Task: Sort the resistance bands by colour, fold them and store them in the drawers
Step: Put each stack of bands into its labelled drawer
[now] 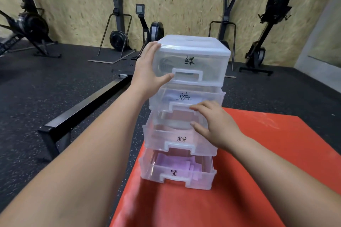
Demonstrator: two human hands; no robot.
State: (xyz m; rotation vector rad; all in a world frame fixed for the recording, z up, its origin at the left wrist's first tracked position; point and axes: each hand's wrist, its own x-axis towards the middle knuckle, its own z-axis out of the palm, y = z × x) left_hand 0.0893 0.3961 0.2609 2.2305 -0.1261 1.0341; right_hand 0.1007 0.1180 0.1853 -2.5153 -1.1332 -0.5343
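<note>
A clear plastic drawer unit (193,44) with several labelled drawers stands on a red mat (267,153). My left hand (149,68) lies flat against the top drawer's (208,66) left front, fingers spread; a dark green band shows faintly inside. My right hand (212,121) rests with fingers apart on the front of the second drawer (184,97), over the pink drawer (177,140), which is pulled out with pink bands inside. The bottom drawer (177,173) is also pulled out and holds folded purple bands (177,164).
The mat lies on a dark rubber gym floor (55,88). A black metal rail (83,108) runs along the floor to the left. Rowing machines (118,24) stand upright against the chipboard wall behind the unit.
</note>
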